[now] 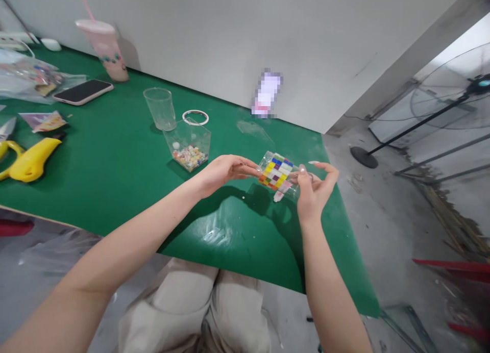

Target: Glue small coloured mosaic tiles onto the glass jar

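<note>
A clear cup (274,172) lies sideways between my hands, just above the table. Small square tiles in yellow, white, blue, orange and purple cover part of its side in rows. My left hand (233,170) has its fingers at the cup's left end; whether they reach inside I cannot tell. My right hand (313,190) grips the other end with the thumb on top, its index finger lifted away. Below the cup shows a small pink and white item (281,191), partly hidden. Left of my hands stands an angular clear container (189,144) with loose coloured pieces in it.
An empty clear cup (160,108) and a white ring (195,118) are behind the container. On the green table (115,174) are yellow-handled scissors (32,159), a phone (83,92), a pink drink (105,49) and plastic bags (23,72). A lit screen (267,94) leans on the wall.
</note>
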Demonstrator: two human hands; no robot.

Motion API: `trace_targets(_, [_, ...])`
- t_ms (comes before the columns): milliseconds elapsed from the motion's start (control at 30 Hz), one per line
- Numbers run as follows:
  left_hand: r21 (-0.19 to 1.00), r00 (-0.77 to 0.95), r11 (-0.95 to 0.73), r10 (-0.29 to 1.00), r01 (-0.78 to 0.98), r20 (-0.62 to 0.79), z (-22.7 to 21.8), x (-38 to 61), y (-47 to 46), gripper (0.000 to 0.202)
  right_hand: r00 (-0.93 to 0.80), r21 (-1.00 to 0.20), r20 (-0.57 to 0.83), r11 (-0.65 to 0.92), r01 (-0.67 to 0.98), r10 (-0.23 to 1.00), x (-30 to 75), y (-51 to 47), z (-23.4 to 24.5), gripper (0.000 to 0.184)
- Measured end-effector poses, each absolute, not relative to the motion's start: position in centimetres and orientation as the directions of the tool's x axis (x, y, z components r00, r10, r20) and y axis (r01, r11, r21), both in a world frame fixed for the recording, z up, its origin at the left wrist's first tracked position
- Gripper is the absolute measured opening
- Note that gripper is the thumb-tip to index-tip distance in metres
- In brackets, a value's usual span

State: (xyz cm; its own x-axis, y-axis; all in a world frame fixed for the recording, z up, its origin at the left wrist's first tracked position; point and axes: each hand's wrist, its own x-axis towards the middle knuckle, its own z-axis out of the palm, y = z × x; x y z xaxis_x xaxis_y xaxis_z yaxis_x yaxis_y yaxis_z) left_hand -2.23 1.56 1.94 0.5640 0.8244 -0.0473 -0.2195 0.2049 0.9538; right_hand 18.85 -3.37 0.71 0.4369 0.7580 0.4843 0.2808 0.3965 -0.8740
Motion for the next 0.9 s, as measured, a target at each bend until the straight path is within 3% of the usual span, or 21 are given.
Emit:
trace_targets(200, [0.944,0.635,0.264,0.769,-0.200,-0.080,1.7,-2.7,2.0,0.043,0.437,-0.866,0.498,0.404,0.295,0.749,19.1,-3.3,0.6,0.042])
trace_targets(600, [0.967,0.419,0.200,0.900,-0.156,-0.118,2.2,-2.5,2.1,0.021,0.495,-0.872,0.490,0.413,0.265,0.717,19.5,-3.4,1.5,0.038])
trace_targets(733, [0.940,0.424,0.264,0.893,-0.217,-0.153,2.4,-2.5,2.0,0.015,0.519,-0.911,0.408,0.377,0.170,0.751,19.6,-2.9,1.1,0.038])
trace_targets(900, [0.914,0.408,0.305,0.895,-0.268,-0.179,2.4,-2.3,1.9,0.016,0.583,-0.967,0.205,0.256,-0.006,0.786,19.8,-2.0,0.5,0.043])
